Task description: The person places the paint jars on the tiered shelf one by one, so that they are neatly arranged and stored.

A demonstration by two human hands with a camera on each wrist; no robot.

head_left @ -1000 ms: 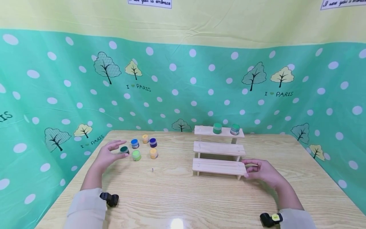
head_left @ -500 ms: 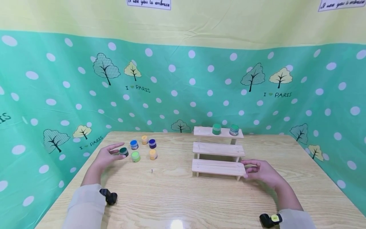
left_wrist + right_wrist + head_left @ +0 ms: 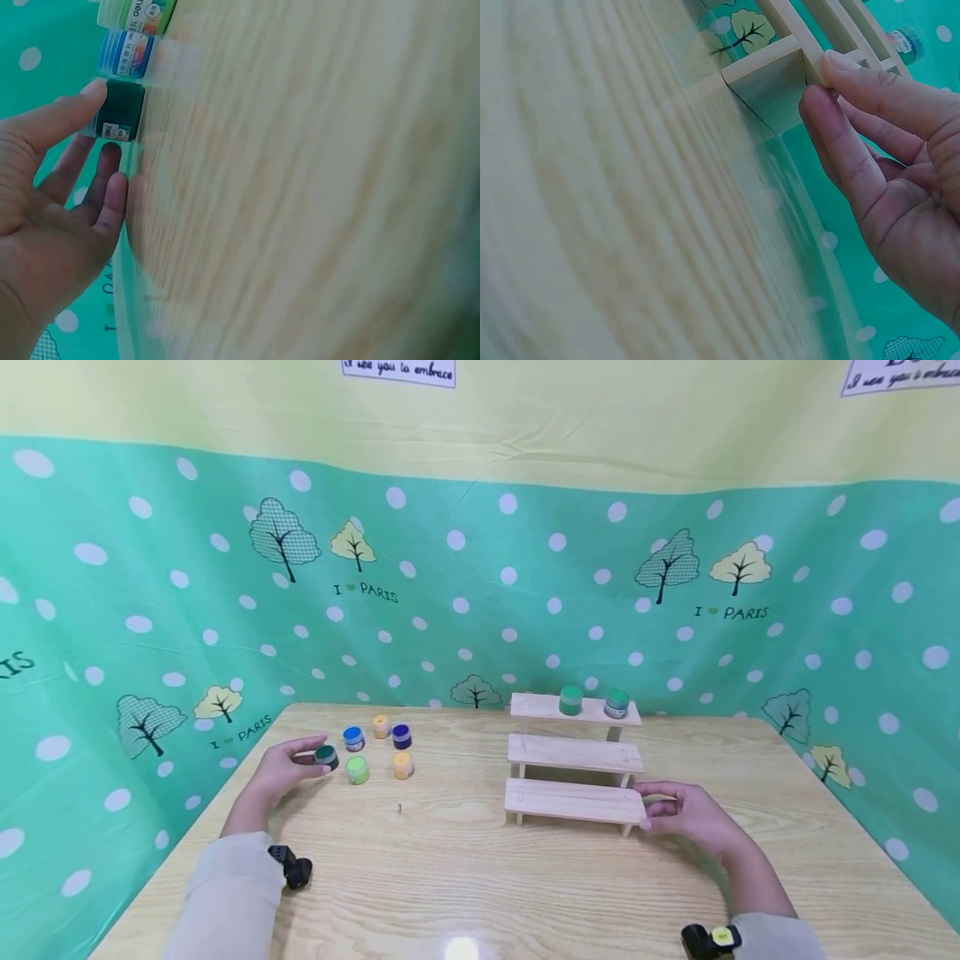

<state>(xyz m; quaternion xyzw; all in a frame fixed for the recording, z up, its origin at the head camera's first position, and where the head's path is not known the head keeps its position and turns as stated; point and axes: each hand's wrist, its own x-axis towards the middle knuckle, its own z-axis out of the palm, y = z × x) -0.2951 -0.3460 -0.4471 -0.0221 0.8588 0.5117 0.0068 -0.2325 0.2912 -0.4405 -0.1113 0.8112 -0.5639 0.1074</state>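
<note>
My left hand (image 3: 279, 770) pinches a small dark green paint jar (image 3: 327, 757) at the table's left. In the left wrist view the thumb lies on the jar's lid end, the index finger runs partly hidden behind it, and the other fingers are loosely bent. The jar (image 3: 121, 112) still stands on the table. My right hand (image 3: 693, 817) grips the right end of the lowest step of a three-tier wooden stand (image 3: 573, 797), thumb against the board's edge (image 3: 810, 52) and index finger at its end. Two green paint jars (image 3: 571, 701) (image 3: 617, 703) stand on the top step.
Beside the left hand are a light green jar (image 3: 357, 769), a blue jar (image 3: 353, 738), a purple jar (image 3: 402, 737) and two pale orange jars (image 3: 403, 765) (image 3: 381, 726). A tiny object (image 3: 400, 808) lies in front. A patterned curtain (image 3: 465, 568) hangs behind the table (image 3: 465, 877).
My left hand has come down from above the dark green jar, and its thumb and index finger have closed around it. The right hand keeps its place on the stand.
</note>
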